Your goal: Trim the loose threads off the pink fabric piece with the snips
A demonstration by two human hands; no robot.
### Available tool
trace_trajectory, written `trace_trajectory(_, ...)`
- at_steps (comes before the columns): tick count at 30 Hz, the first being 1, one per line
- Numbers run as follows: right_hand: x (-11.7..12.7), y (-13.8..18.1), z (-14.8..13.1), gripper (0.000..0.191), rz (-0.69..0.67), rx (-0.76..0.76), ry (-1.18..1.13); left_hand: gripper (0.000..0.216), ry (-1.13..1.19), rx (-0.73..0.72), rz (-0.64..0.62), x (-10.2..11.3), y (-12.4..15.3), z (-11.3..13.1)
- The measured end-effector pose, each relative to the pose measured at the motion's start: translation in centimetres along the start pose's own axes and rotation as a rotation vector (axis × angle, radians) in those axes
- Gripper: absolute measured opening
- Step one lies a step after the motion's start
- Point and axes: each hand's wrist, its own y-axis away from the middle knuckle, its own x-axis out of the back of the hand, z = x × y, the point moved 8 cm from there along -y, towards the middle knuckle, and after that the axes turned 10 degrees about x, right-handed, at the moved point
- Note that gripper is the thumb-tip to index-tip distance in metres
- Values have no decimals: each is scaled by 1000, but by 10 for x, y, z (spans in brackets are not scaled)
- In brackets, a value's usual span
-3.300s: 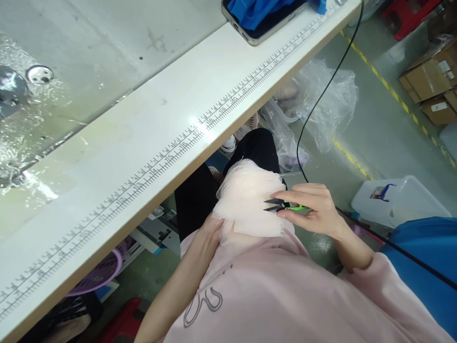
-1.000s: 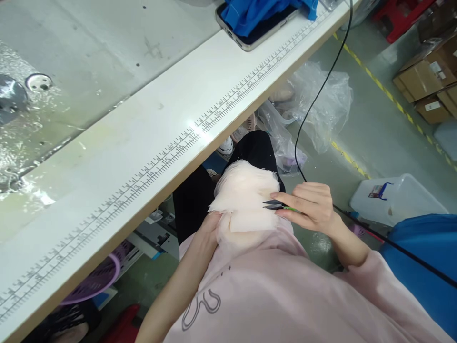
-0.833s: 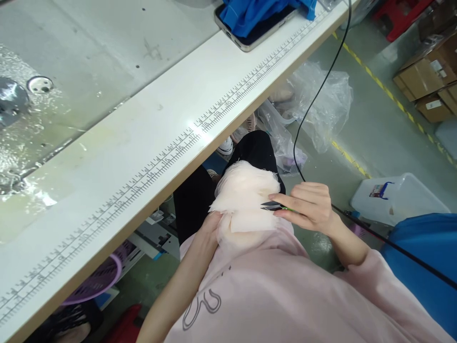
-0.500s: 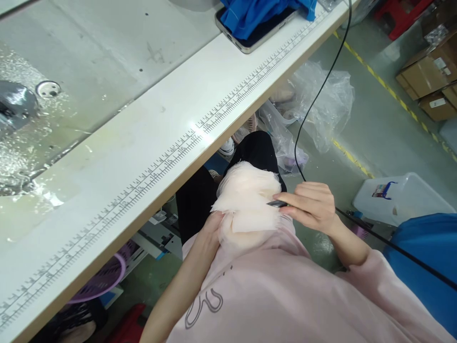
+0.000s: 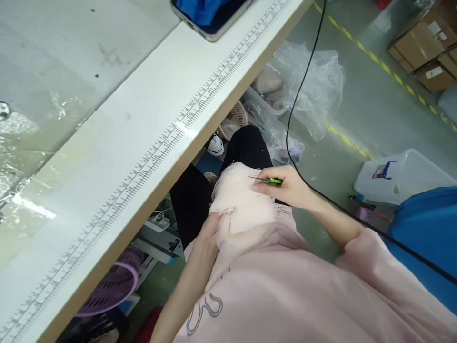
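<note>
A bundle of thin, pale cream fabric [image 5: 246,195] with frayed edges lies across my lap. My left hand [image 5: 211,228] grips its near left edge; the fingers are partly tucked behind the cloth. In my right hand [image 5: 282,185] is a pair of thread snips [image 5: 274,181] with a green and black handle, pinched between thumb and fingers. Their thin pointed blade reaches left over the upper right part of the fabric. Whether the tip touches the cloth, I cannot tell.
A white table edge with a printed ruler [image 5: 185,119] runs diagonally at my left. On it lies a phone [image 5: 214,33] under blue cloth. A black cable [image 5: 290,119] hangs past my right arm. Purple basket [image 5: 134,281], plastic bags [image 5: 314,90] and clear bin [image 5: 403,176] stand around.
My right hand has moved up and left over the fabric, and the green side of the snips now shows. My left hand keeps its hold. The view has shifted right.
</note>
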Motion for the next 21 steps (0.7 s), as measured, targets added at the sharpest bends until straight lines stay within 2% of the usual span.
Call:
trace_trajectory(3, 2, -8, 15, 42, 40, -71, -98, 34, -45, -30, -11, -1, 1, 1)
trace_trajectory(6, 2, -10, 31, 52, 62, -141, -193, 34, -67, -44, 7, -1, 3, 1)
trace_trajectory(12, 3, -9, 47, 46, 101, -185, -284, 34, -89, -20, 76, 1, 4, 2)
trace_trajectory(17, 10, -11, 44, 44, 159, -139, -261, 37, -103, -2, 134, 2, 7, 3)
trace_trajectory(21, 12, -13, 40, 45, 186, -112, -226, 37, -93, -12, 115, 2, 7, 3)
